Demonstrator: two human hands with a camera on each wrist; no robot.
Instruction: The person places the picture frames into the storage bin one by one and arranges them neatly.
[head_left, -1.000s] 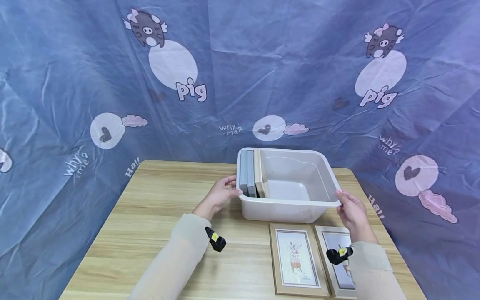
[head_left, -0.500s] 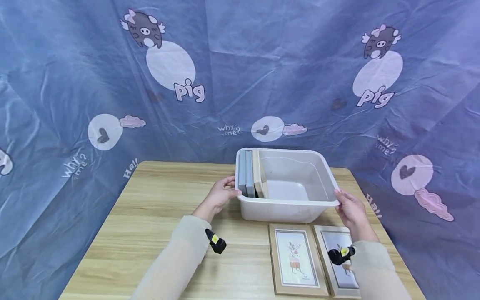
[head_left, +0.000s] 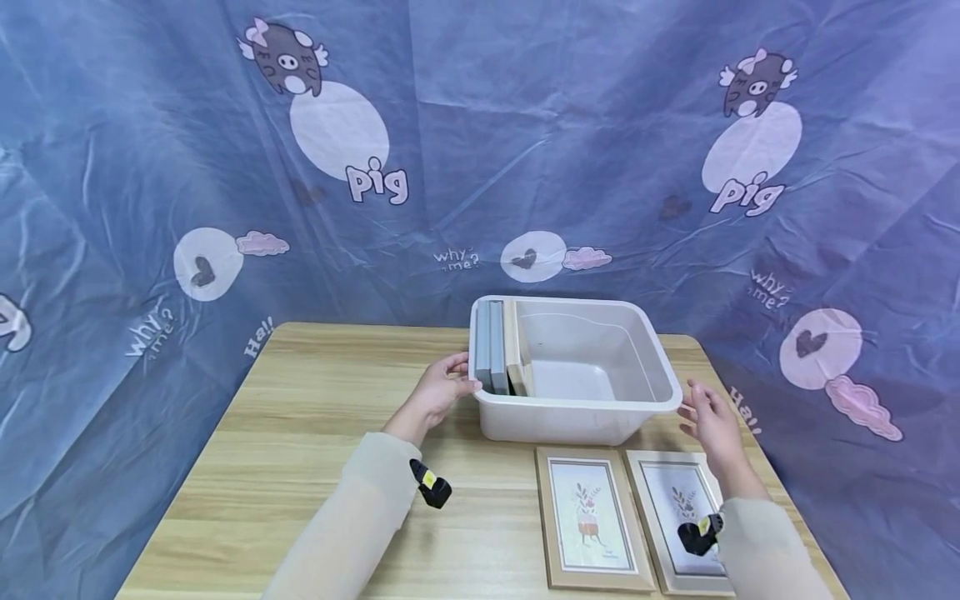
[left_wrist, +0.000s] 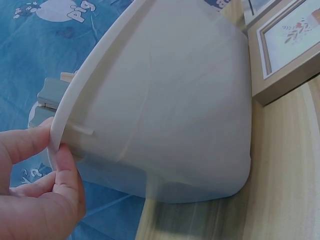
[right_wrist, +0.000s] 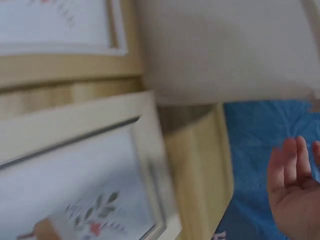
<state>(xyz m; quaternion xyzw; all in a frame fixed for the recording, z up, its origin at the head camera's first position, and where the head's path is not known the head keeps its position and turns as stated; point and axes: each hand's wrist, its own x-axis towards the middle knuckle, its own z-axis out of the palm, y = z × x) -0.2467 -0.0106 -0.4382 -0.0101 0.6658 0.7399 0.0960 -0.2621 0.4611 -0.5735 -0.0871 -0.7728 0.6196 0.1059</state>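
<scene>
Left hand (head_left: 438, 392) pinching the rim of the off-white rectangular plastic bin with rounded corners (head_left: 558, 423) at its near left corner, thumb on top, fingers under the lip per left wrist view. Right hand (head_left: 712, 425) gripping nothing, fingers loosely extended, just beside the bin's near right corner; can't tell if a fingertip touches the rim. Bin sits upright toward the back of the light wood-grain table (head_left: 247, 467). In it, at the left wall: two flat grey-blue rectangular pieces (head_left: 483, 346) on edge side by side, then flat cream wood-toned pieces (head_left: 513, 346), also on edge, exact count unclear. In front of bin, flat and face up: a tan wooden picture frame with a potted-plant print (head_left: 591, 521), and to its right a paler cream frame with a similar plant print (head_left: 667, 508), partly hidden by the right wrist gear. Narrow strip of table between the two in right wrist view, which is blurry. Both arms in cream sleeves (head_left: 348, 517), small black wrist devices with yellow marks (head_left: 431, 487) on each. Backdrop is a creased blue fabric curtain (head_left: 525, 150) printed with dark pigs, white ovals, pink clouds and lettering.
</scene>
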